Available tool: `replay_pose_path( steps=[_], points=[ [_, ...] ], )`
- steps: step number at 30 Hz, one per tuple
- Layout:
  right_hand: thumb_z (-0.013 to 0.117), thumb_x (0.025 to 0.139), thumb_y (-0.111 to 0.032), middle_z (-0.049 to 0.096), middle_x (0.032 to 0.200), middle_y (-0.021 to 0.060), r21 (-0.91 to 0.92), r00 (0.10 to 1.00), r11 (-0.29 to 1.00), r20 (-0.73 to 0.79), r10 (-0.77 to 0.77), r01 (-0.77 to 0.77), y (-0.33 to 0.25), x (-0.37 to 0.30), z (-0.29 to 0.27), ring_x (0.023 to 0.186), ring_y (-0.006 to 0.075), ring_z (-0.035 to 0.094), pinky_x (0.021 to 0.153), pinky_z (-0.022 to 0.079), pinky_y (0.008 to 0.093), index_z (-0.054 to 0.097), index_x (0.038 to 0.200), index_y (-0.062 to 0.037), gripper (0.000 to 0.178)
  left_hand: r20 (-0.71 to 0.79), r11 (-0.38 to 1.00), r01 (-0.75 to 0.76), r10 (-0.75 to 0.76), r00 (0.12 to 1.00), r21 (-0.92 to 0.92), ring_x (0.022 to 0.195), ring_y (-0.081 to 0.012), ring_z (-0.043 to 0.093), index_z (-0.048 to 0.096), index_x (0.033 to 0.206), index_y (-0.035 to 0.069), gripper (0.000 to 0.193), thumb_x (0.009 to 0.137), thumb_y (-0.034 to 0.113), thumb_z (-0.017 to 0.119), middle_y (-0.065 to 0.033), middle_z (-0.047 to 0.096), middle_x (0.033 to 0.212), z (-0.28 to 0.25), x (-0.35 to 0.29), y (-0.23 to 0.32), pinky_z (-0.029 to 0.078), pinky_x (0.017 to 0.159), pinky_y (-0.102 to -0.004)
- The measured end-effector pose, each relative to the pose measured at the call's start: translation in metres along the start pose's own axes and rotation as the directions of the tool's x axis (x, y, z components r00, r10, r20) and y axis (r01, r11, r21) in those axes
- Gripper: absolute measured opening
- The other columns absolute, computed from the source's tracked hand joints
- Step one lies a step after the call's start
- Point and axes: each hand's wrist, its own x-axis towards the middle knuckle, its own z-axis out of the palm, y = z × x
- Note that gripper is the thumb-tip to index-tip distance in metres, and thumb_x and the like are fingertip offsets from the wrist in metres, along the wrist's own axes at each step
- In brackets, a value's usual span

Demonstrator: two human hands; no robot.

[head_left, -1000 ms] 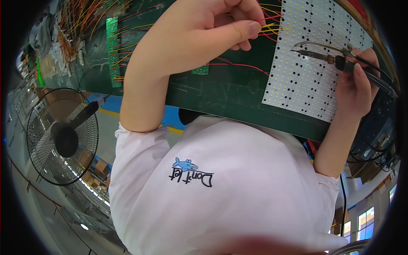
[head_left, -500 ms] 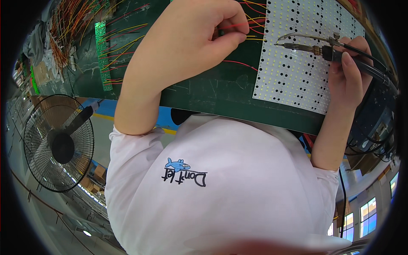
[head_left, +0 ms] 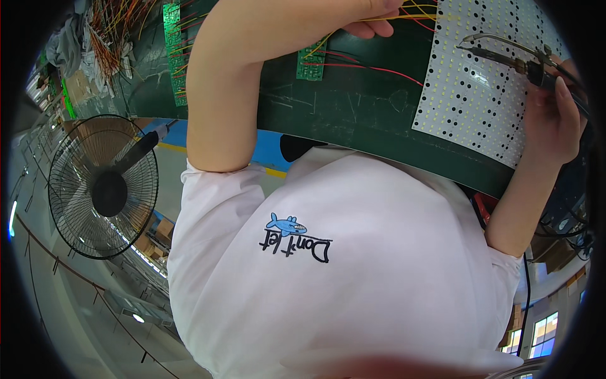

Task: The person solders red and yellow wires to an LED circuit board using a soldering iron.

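Observation:
At the top of the view my left hand [head_left: 366, 19] is closed, fingertips together around a yellow wire [head_left: 416, 16]; part of this hand is cut off by the frame edge. The wire runs right to a white LED panel [head_left: 470, 104] covered in small yellowish chips and black round spots. My right hand [head_left: 552, 123] grips a soldering iron [head_left: 505, 59] with a thin curved metal feed tube [head_left: 505, 39] clamped along it. The iron's tip points left, over the panel's upper left part. Beneath my left hand lies a small green circuit board [head_left: 310, 66] with red and yellow wires.
A second green board strip [head_left: 175, 57] with wires lies left on the dark green table [head_left: 353, 110]. Behind it hangs a bundle of orange and brown wires [head_left: 117, 44]. A black fan [head_left: 107, 189] stands at the left. Dark cables [head_left: 565, 230] hang at the right.
The whole view has shifted, with table and panel now further right and up. My left hand has moved up toward the panel's edge, uncovering the green board. The iron stays in my right hand.

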Motion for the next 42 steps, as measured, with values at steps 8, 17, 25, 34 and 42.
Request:
replay_pose_path(
  steps=[8, 17, 25, 34, 42],
  points=[
    [0.052, 0.095, 0.003, 0.057, 0.099, 0.0138, -0.144, 0.995, 0.985, -0.021, 0.095, -0.097, -0.004, -0.002, 0.009, 0.087, 0.0144, 0.051, 0.081, 0.040, 0.0274, 0.055, 0.103, 0.0057, 0.009, 0.135, 0.997, -0.078, 0.080, 0.988, -0.019, 0.079, -0.0067, 0.064, 0.067, 0.114, -0.004, 0.016, 0.101, 0.006, 0.065, -0.0031, 0.069, 0.095, -0.001, 0.003, -0.021, 0.055, 0.070, -0.0209],
    [0.053, 0.095, 0.002, 0.049, 0.089, 0.0087, -0.239, 0.995, 0.971, -0.103, -0.001, -0.023, 0.001, -0.002, 0.041, 0.078, 0.0123, 0.043, 0.070, 0.037, 0.0267, 0.053, 0.100, 0.0043, 0.005, 0.088, 0.971, 0.101, -0.123, 0.989, 0.216, 0.076, -0.0057, 0.063, 0.072, 0.110, -0.004, 0.015, 0.100, 0.005, 0.065, -0.0018, 0.069, 0.089, 0.003, -0.004, 0.008, 0.054, 0.066, -0.0202],
    [0.055, 0.096, 0.002, 0.060, 0.096, 0.0130, -0.055, 0.996, 0.997, -0.080, 0.048, -0.052, 0.002, 0.003, 0.007, 0.083, 0.0148, 0.055, 0.071, 0.043, 0.0256, 0.057, 0.106, 0.0047, 0.011, 0.050, 0.994, 0.109, -0.108, 0.993, -0.016, 0.080, -0.0085, 0.068, 0.071, 0.121, -0.005, 0.026, 0.104, 0.012, 0.061, -0.0037, 0.070, 0.094, -0.002, -0.004, 0.006, 0.057, 0.072, -0.0225],
    [0.051, 0.098, 0.003, 0.054, 0.097, 0.0129, -0.175, 0.987, 0.982, -0.158, 0.041, -0.069, 0.001, -0.003, 0.026, 0.085, 0.0132, 0.049, 0.076, 0.042, 0.0254, 0.054, 0.103, 0.0058, 0.007, -0.022, 0.994, 0.010, -0.008, 1.000, 0.112, 0.075, -0.0055, 0.062, 0.067, 0.113, -0.005, 0.021, 0.095, 0.005, 0.072, -0.0005, 0.064, 0.087, 0.010, -0.005, 0.013, 0.052, 0.064, -0.0209],
    [0.050, 0.097, 0.004, 0.054, 0.095, 0.0118, -0.165, 0.969, 0.986, -0.245, -0.007, -0.034, 0.002, -0.001, 0.040, 0.083, 0.0143, 0.049, 0.075, 0.042, 0.0254, 0.054, 0.103, 0.0066, 0.007, -0.006, 0.849, -0.081, 0.098, 0.995, 0.522, 0.066, -0.0037, 0.056, 0.068, 0.090, -0.002, 0.011, 0.084, -0.003, 0.077, -0.0010, 0.063, 0.074, 0.020, -0.008, 0.017, 0.045, 0.056, -0.0198]
  ],
)
